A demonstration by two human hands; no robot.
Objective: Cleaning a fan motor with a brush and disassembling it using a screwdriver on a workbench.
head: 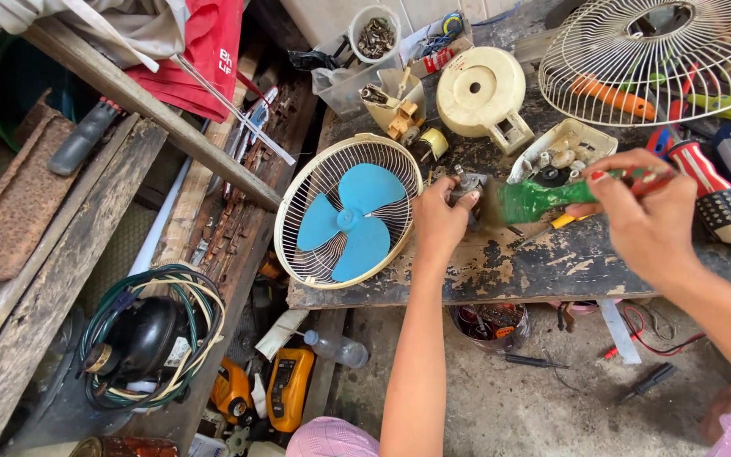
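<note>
Worn wooden workbench [543, 262], paint flaking, carries all items. Round cream wire fan guard [349, 211] with blue three-blade plastic fan [350, 222] lies at its left edge. Right hand [649, 216] is closed around a green-handled paintbrush [543, 201], bristles blurred, against a small grey metal motor part [465, 184]. Left hand [437, 222] clasps that part, mostly hiding it. Cream round plastic housing [480, 91] sits farther back.

A worn wooden workbench with flaking dark paint [501, 262] carries a cream wire fan guard holding a blue three-bladed plastic fan blade [350, 211]. A round cream plastic motor housing [480, 89], a second cream wire guard [662, 55] and a red-and-white-handled screwdriver [708, 190] also lie on it.
</note>
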